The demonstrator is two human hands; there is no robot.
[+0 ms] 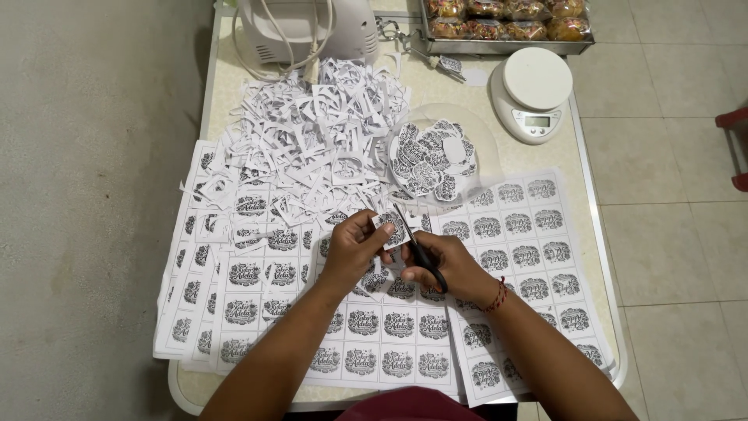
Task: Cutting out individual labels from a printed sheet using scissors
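left hand (352, 248): fingers pinched on a small paper label (391, 228), held up over the table.
right hand (450, 265): fingers closed through the handles of the black scissors (421, 251).
scissors: the blades point up and away — the tips are touching the edge of the small paper label.
printed sheets (389, 327): white pages with rows of black and white round pictures, spread flat under both hands.
paper scraps (312, 148): a big messy heap of cut white bits, past the hands.
cut labels (431, 160): a little pile of trimmed round ones, just right of the scraps.
kitchen scale (532, 93): white, at the far right corner of the table (214, 101).
tray of buns (506, 23): at the far edge — well apart from the hands.
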